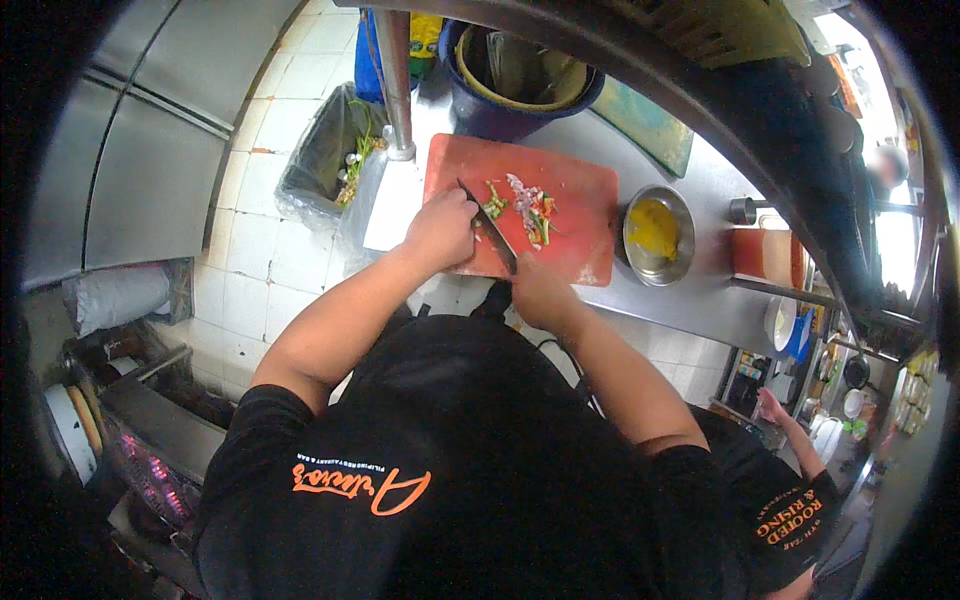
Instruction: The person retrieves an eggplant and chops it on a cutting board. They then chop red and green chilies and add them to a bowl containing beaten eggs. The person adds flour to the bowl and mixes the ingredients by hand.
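Observation:
My right hand [544, 294] grips the handle of a dark-bladed kitchen knife [491, 229] at the near edge of a red cutting board [589, 195]. The blade slants away to the left across the board. Beside the blade, near its tip, my left hand [442, 229] rests with its fingers curled. Those fingertips are hidden, so whether they hold anything is unclear. Chopped green pieces [493, 201] lie just right of the knife. Farther right is a small heap of chopped pinkish onion [525, 196] mixed with green and red bits.
A steel bowl [660, 279] containing yellow food [654, 229] stands right of the board. Behind are a dark blue tub [487, 109] and a green board [649, 127]. A metal post [395, 82] rises at the back left, near a lined bin [311, 169]. Another person's hand [770, 405] shows at right.

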`<control>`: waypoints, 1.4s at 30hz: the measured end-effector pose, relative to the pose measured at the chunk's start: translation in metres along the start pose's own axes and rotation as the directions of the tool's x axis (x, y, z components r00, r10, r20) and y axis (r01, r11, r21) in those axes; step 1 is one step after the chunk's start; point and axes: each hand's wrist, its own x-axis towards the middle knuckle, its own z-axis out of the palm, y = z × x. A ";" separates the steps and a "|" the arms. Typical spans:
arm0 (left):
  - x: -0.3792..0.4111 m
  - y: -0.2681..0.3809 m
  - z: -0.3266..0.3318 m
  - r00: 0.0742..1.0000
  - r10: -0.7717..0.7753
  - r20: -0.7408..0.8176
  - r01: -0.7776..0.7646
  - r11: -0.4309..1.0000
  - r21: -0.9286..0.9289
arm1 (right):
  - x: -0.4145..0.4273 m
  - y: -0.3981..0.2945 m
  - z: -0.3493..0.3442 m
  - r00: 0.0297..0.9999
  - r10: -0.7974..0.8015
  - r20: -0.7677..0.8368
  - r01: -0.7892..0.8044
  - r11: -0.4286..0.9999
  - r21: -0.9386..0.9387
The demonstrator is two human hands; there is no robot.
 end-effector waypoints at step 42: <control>0.112 0.082 0.028 0.697 0.536 0.476 -0.709 0.614 0.347 | -0.050 0.035 0.023 0.997 -0.023 -0.070 0.041 0.959 0.279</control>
